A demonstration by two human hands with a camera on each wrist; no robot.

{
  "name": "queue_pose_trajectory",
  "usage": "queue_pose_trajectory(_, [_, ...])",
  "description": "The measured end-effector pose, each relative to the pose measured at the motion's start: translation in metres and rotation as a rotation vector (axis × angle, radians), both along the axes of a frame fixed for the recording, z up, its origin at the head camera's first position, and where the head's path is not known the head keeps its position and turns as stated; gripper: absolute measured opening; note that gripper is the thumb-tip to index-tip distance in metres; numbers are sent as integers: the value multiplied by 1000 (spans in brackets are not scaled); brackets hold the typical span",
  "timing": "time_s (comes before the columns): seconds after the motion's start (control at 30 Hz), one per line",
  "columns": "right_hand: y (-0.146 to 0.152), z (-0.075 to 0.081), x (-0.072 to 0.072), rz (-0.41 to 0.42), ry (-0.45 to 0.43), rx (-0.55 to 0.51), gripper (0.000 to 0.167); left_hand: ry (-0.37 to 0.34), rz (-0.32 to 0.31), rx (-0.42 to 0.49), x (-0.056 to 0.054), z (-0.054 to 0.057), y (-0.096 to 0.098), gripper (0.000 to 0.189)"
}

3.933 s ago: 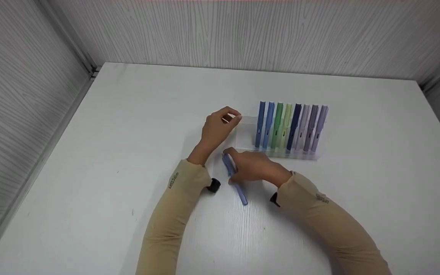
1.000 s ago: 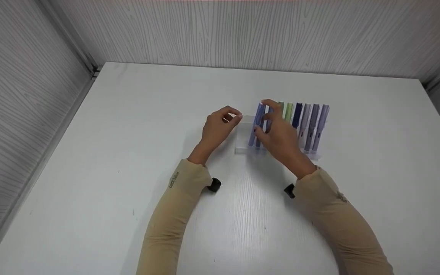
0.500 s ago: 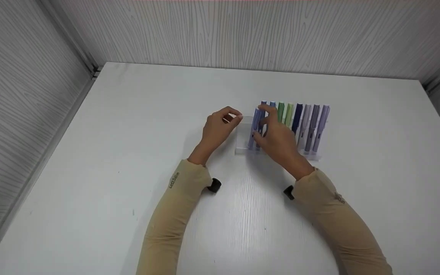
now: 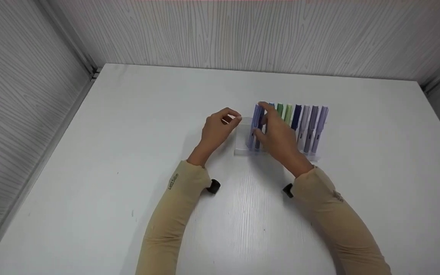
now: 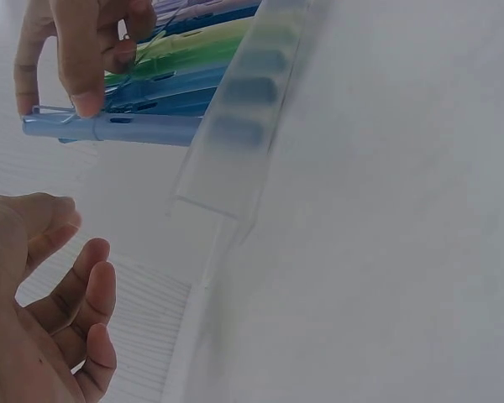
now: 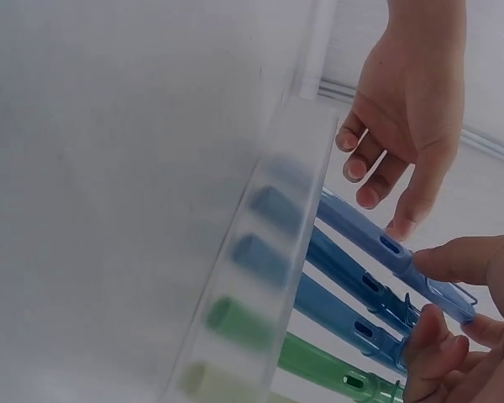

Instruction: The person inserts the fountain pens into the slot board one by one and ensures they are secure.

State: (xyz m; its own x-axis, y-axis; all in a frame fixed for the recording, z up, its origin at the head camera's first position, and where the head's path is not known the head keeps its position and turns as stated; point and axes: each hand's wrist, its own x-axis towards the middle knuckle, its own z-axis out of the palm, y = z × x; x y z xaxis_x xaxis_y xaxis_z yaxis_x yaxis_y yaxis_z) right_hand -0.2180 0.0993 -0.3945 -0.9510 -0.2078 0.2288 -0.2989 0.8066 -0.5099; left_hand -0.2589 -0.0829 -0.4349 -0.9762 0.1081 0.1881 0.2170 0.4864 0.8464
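A clear plastic pen stand (image 4: 242, 137) bears a row of capped pens. At the left end of that row, a light periwinkle-blue pen (image 4: 256, 115) stands nearly upright, its lower end in the stand. My right hand (image 4: 280, 139) holds this pen by its capped upper part, between thumb and forefinger, as the right wrist view shows on the pen's cap (image 6: 433, 290). Beside the stand's left edge is my left hand (image 4: 218, 128), fingers loosely bent. In the left wrist view, nothing shows between the left hand's fingers (image 5: 98, 290).
Right of the held pen stand blue, green (image 4: 280, 109), yellow-green (image 4: 288, 112), navy (image 4: 296, 116) and several purple-toned pens (image 4: 314, 128). My right hand partly hides the row. The white table (image 4: 147, 114) meets a wood-grain panel (image 4: 220, 34) at the back.
The periwinkle pen lay on the table under my right hand earlier; now it stands in the rack's left part. Over the last second it shifted slightly. The left hand has stayed put.
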Motion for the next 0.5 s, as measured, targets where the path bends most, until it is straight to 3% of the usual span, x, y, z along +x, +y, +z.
queue_pose_trajectory(0.5, [-3,2,-1,-8,53,188,72,5,-3,1,1,0,1,20])
